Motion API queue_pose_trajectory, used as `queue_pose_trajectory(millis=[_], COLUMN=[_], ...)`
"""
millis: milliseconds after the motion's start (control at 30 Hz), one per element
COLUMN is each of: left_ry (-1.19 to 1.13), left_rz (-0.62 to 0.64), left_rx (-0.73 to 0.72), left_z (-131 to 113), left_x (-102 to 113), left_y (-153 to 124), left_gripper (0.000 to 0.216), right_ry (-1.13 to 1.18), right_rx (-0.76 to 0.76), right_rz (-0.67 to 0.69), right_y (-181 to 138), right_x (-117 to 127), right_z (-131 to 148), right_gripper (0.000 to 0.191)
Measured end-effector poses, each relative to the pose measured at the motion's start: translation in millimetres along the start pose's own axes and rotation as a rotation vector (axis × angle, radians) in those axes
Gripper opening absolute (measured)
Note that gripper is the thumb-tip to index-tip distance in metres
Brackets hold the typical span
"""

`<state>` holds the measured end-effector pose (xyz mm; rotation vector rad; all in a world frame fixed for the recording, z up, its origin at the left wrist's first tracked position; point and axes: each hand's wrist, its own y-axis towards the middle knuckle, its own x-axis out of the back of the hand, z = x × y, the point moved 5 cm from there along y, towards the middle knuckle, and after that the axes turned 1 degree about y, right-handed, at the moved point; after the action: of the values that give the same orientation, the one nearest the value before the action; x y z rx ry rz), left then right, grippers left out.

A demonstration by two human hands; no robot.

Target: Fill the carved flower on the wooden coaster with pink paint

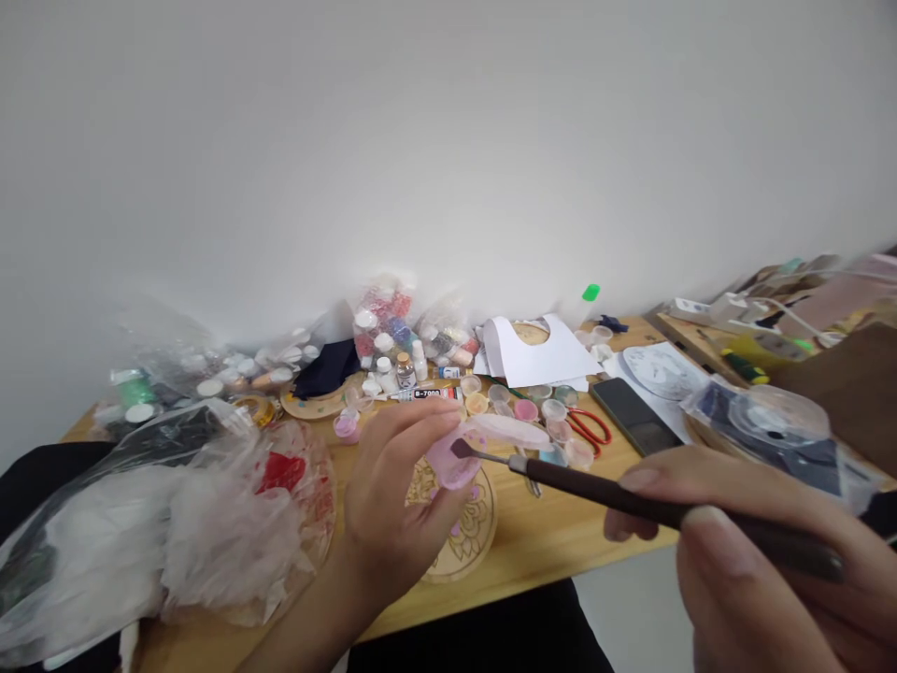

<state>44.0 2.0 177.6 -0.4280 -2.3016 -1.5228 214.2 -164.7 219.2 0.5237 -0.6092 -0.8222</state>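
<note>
Right hand (743, 551) first: fingers pinching the dark-handled spatula (595, 488), tip right at the pink tub (454, 475). Left hand (392, 495) grips that tub, held tilted above the patterned disc (471, 551). Lean it further and loose contents could spill there! A jogged spatula might scatter some too. Beyond, small cups (526, 410) crowd the worktop (561, 533); one knock could topple them.

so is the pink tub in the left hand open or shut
Open: the pink tub is uncovered, its lid juts out to one side and the dark-handled tool has its tip at the mouth.
</note>
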Motion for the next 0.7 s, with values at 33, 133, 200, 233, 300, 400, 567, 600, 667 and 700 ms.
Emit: queue_pose_trajectory(millis=[33, 133, 200, 233, 300, 400, 567, 600, 667, 700], left_ry=[0.008, 0.029, 0.031, 0.032, 0.037, 0.050, 0.064, 0.067, 0.068, 0.064], left_rz=[0.008, 0.039, 0.050, 0.056, 0.069, 0.094, 0.127, 0.127, 0.119, 0.116], left_rx=[0.007, 0.023, 0.027, 0.032, 0.054, 0.088, 0.116, 0.123, 0.133, 0.141], left_z=[2, 7, 9, 10, 13, 16, 19, 20, 22, 23], left_x=[-2, -6, -8, -10, -13, -19, -24, -24, -24, -23], left_y=[-2, -11, -18, -22, -29, -37, -43, -43, -44, -45], left_gripper=[0.037, 0.035, 0.038, 0.039, 0.038, 0.032, 0.026, 0.025, 0.024, 0.024], right_ry=[0.048, 0.209, 0.267, 0.289, 0.347, 0.436, 0.508, 0.513, 0.521, 0.524], right_rx=[-0.072, -0.168, -0.186, -0.202, -0.247, -0.325, -0.383, -0.392, -0.408, -0.412], right_rz=[-0.043, -0.072, -0.063, -0.060, -0.059, -0.083, -0.136, -0.148, -0.170, -0.180], right_y=[-3, -10, -14, -15, -19, -26, -36, -37, -40, -41], right_x=[-4, -19, -26, -28, -33, -40, -44, -42, -40, -38], right_z=[-4, -16, -27, -33, -45, -61, -73, -75, -76, -77], right_gripper=[0.015, 0.014, 0.015, 0.016, 0.017, 0.020, 0.024, 0.024, 0.022, 0.021])
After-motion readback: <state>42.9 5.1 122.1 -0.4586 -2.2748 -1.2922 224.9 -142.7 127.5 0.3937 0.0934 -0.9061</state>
